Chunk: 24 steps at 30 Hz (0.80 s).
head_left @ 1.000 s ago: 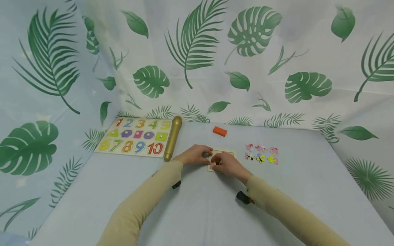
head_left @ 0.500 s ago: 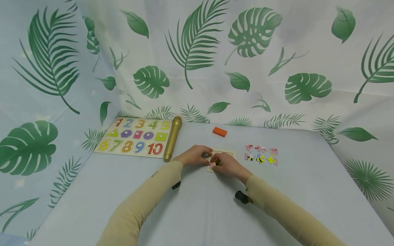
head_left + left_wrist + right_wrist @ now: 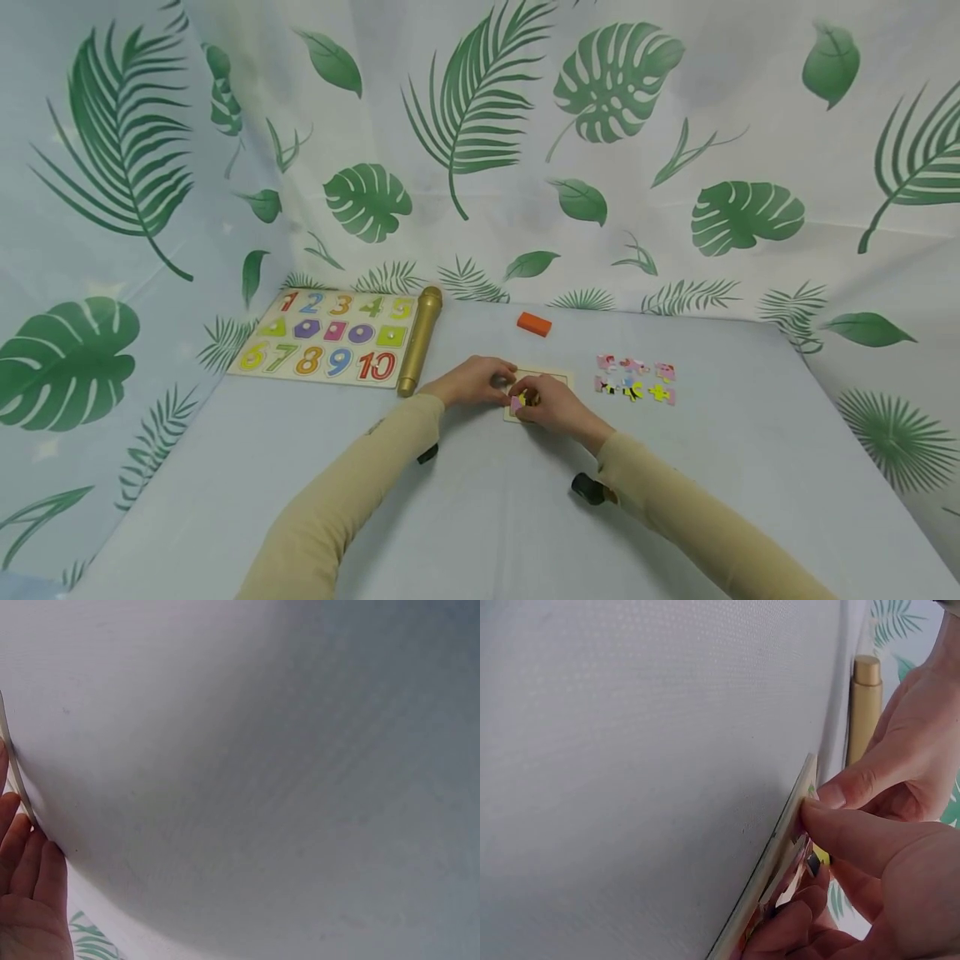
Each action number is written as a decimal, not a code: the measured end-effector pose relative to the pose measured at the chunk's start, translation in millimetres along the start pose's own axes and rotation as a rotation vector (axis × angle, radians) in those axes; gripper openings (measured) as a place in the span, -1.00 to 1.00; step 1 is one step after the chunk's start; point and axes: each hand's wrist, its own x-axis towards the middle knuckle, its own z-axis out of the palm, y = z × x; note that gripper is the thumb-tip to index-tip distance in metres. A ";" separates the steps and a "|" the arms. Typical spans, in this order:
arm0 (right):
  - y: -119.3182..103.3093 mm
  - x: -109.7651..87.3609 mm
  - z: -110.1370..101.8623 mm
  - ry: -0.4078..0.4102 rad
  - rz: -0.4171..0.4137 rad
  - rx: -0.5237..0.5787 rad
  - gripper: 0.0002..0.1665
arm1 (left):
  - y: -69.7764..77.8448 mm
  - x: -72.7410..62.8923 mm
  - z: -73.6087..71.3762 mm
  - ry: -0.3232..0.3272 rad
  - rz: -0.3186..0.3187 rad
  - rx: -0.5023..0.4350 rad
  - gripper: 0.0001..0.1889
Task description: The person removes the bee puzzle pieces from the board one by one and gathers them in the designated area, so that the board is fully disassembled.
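A small wooden jigsaw board [image 3: 567, 377] lies on the cloth between both hands. My left hand [image 3: 474, 381] holds its left edge, the thumb near the front and the fingers farther back. In the left wrist view, the left fingers [image 3: 51, 881] touch the board's edge. My right hand [image 3: 557, 405] reaches over the board and pinches a puzzle piece [image 3: 784, 874] with pink on it, tilted against the board's face. Yellow and black show beside it in the right wrist view. The right hand covers much of the board, so how the piece sits is partly hidden.
Several loose puzzle pieces [image 3: 632, 388] lie in two rows right of the board. Behind it is an orange block [image 3: 534, 324]. A gold microphone-like cylinder [image 3: 420, 342] stretches along the number puzzle [image 3: 318, 337] at left. Leaf-print cloth [image 3: 465, 233] rises at the back.
Both hands stay at the board almost unmoved. The right fingers shift very slightly, and a little more of the pink and yellow at the board's lower left shows.
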 end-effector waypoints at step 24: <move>-0.3 -7.5 4.1 0.045 0.001 0.068 -0.64 | -1.6 1.2 0.6 -0.001 0.003 0.004 -0.58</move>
